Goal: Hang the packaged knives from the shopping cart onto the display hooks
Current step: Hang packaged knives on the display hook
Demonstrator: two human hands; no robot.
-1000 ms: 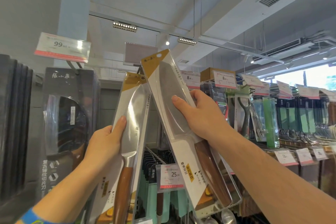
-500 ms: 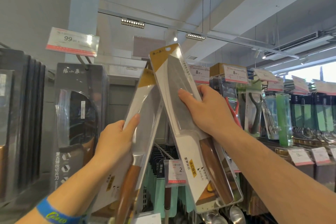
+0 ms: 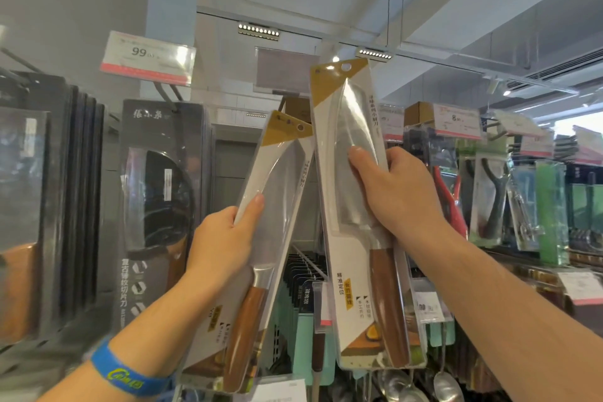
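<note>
I hold two packaged knives up in front of the display. My left hand (image 3: 225, 241) grips the left packaged knife (image 3: 277, 179), a white and gold card with a steel blade and brown wooden handle, leaning right. My right hand (image 3: 394, 192) grips the right packaged knife (image 3: 350, 114) of the same kind, nearly upright, its hang hole at the top. The tops of the two packs meet below a grey label holder (image 3: 284, 70) on a display hook (image 3: 281, 103). The hook's rod is mostly hidden behind the packs.
Dark boxed knives (image 3: 156, 192) hang at the left under a 99 price tag (image 3: 148, 57). Peelers and utensils in clear packs (image 3: 492, 196) hang at the right with price tags (image 3: 456, 119). Teal packs and ladles (image 3: 442, 382) hang on lower hooks.
My right hand has raised its knife pack and turned it more upright. The left pack has risen a little too. The view has tilted and shifted, so the shelves sit lower in frame.
</note>
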